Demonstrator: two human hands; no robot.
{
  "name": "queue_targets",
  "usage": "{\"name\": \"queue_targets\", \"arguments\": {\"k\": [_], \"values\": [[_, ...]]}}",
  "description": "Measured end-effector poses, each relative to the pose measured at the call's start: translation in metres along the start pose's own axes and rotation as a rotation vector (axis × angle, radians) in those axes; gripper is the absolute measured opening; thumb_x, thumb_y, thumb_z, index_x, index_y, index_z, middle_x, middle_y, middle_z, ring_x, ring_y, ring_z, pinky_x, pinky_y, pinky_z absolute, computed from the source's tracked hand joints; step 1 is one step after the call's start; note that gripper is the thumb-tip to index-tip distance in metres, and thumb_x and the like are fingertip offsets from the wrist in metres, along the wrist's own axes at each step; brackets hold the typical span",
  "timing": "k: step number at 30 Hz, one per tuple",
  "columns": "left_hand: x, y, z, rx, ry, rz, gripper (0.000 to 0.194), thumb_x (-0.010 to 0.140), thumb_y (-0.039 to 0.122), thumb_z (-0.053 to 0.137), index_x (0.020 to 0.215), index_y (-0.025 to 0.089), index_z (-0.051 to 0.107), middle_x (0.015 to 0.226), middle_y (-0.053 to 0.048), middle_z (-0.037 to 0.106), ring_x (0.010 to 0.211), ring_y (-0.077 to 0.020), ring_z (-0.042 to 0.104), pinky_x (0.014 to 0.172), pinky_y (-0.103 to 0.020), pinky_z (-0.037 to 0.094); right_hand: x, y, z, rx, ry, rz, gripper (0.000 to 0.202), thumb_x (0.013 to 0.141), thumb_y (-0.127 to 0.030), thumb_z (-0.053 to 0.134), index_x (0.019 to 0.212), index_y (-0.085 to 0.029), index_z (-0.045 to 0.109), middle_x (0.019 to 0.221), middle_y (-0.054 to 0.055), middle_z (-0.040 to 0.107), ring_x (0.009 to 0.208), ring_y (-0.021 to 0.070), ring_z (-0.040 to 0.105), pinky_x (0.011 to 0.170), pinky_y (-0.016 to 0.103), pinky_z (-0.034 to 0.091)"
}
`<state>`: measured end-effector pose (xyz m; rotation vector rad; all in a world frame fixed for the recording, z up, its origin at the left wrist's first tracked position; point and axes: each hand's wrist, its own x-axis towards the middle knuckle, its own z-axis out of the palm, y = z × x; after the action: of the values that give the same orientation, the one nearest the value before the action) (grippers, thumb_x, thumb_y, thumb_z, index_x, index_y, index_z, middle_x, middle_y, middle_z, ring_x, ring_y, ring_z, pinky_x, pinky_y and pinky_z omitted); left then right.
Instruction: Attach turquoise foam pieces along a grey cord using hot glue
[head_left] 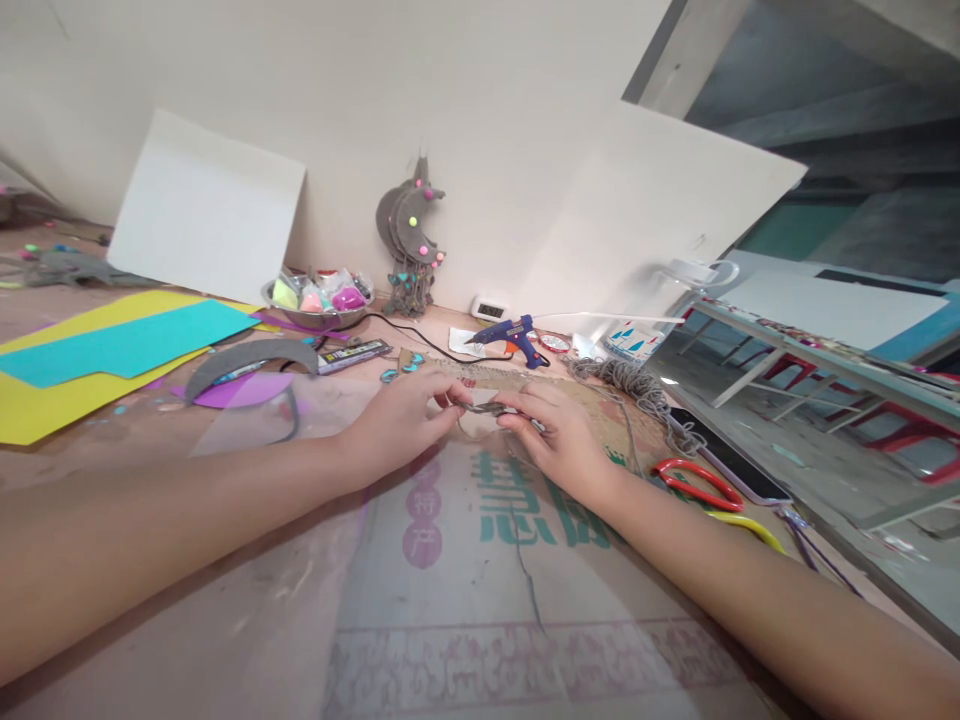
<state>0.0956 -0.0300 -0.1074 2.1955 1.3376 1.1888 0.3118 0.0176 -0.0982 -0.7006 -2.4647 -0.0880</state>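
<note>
A short bundle of grey yarn [486,408] stretches between my two hands above the printed cardboard [450,600]. My left hand [405,420] pinches its left end between thumb and fingertips. The other end sits in the fingers of my right hand [559,432], which are closed around it. A loose strand hangs below the bundle, and a thin dark strand [531,578] lies lower on the cardboard. To the right of my right hand is a tangled heap of grey yarn [630,385]. Beyond the hands, a blue glue gun [506,333] holds a white glue stick.
Scissors with red and yellow handles [697,482] and a phone [731,455] lie by my right forearm. Yellow and turquoise sheets [127,340] are at left, near a metal bowl [322,318] of coloured packets. A grey moon ornament [412,225] leans against the wall.
</note>
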Motion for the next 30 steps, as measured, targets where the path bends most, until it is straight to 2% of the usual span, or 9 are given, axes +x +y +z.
{"name": "queue_targets", "arguments": {"k": [15, 20, 25, 30], "values": [[-0.001, 0.0, 0.002, 0.003, 0.009, 0.0, 0.014, 0.081, 0.02, 0.05, 0.086, 0.018, 0.063, 0.086, -0.001, 0.064, 0.083, -0.0149, 0.058, 0.074, -0.026, 0.045, 0.0, 0.001, 0.001, 0.022, -0.025, 0.025, 0.025, 0.09, -0.032, 0.047, 0.103, -0.019, 0.063, 0.073, 0.004, 0.055, 0.071, 0.0161, 0.051, 0.065, 0.028, 0.038], [0.0, 0.001, 0.001, -0.031, 0.003, -0.017, 0.014, 0.081, 0.021, 0.051, 0.087, 0.018, 0.064, 0.087, -0.001, 0.065, 0.083, -0.0148, 0.058, 0.074, -0.026, 0.044, 0.0, 0.0, 0.001, 0.07, 0.039, 0.068, 0.024, 0.089, -0.032, 0.049, 0.106, -0.019, 0.06, 0.076, 0.004, 0.055, 0.073, 0.0161, 0.051, 0.068, 0.029, 0.039], [0.001, 0.003, 0.0, -0.286, -0.108, -0.166, 0.012, 0.081, 0.021, 0.051, 0.088, 0.017, 0.059, 0.084, -0.001, 0.066, 0.075, -0.0132, 0.062, 0.067, -0.024, 0.047, -0.001, -0.005, 0.0, 0.145, 0.042, 0.194, 0.026, 0.09, -0.033, 0.045, 0.106, -0.018, 0.056, 0.08, 0.004, 0.057, 0.073, 0.0163, 0.052, 0.066, 0.029, 0.04], [0.003, 0.0, 0.003, -0.506, -0.172, -0.279, 0.014, 0.078, 0.024, 0.057, 0.09, 0.017, 0.054, 0.083, -0.001, 0.068, 0.079, -0.0147, 0.065, 0.067, -0.023, 0.048, 0.002, -0.019, -0.002, 0.288, 0.013, 0.368, 0.028, 0.082, -0.036, 0.055, 0.102, -0.017, 0.059, 0.074, 0.002, 0.057, 0.063, 0.0135, 0.05, 0.056, 0.025, 0.038]]}}
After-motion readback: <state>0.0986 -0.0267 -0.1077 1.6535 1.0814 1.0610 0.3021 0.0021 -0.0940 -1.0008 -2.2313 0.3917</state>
